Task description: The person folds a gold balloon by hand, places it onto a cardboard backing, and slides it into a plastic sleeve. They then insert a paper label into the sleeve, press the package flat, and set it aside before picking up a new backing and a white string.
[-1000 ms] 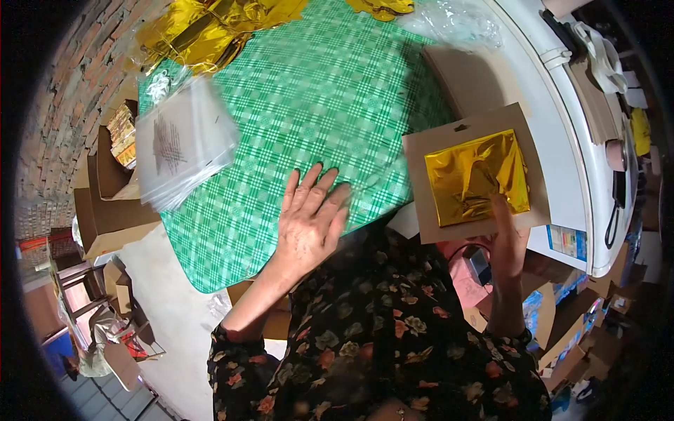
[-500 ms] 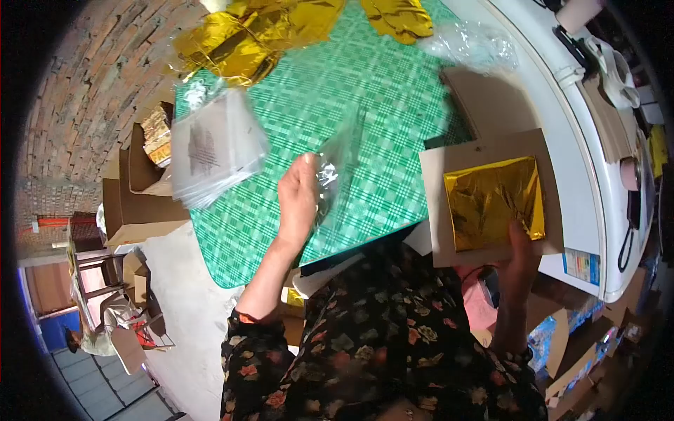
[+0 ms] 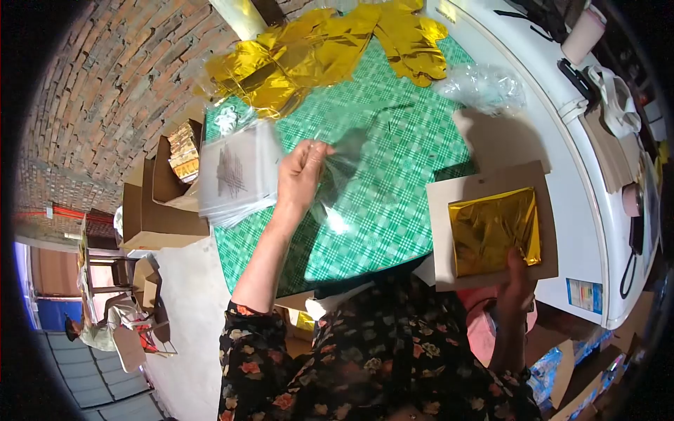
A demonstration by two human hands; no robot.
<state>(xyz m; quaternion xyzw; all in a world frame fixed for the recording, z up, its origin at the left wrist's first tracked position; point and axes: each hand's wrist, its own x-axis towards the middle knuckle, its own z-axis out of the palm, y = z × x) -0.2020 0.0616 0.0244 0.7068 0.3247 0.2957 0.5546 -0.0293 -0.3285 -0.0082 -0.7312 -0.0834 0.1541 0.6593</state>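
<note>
My left hand (image 3: 300, 177) is closed, pinching the edge of a clear plastic bag (image 3: 338, 189) above the checked table. The bag is see-through, so its outline is hard to follow. Gripped in my right hand (image 3: 518, 284), thumb on top, are a square cardboard sheet (image 3: 441, 231) and the folded gold foil (image 3: 488, 235) lying on it. To the left of my left hand rests a stack of clear bags (image 3: 242, 168), with dark scribble marks showing on it.
Loose gold foil pieces (image 3: 309, 59) cover the far end of the green checked table (image 3: 400, 161). Crumpled clear plastic (image 3: 484, 88) lies near the white fridge (image 3: 572, 224). Cardboard boxes (image 3: 158, 224) stand at the left by a brick wall (image 3: 133, 77).
My left hand has moved up, and the clear bag now spreads out lower and flatter over the table. My right hand keeps hold of the cardboard and foil. The whole view has shifted slightly.
</note>
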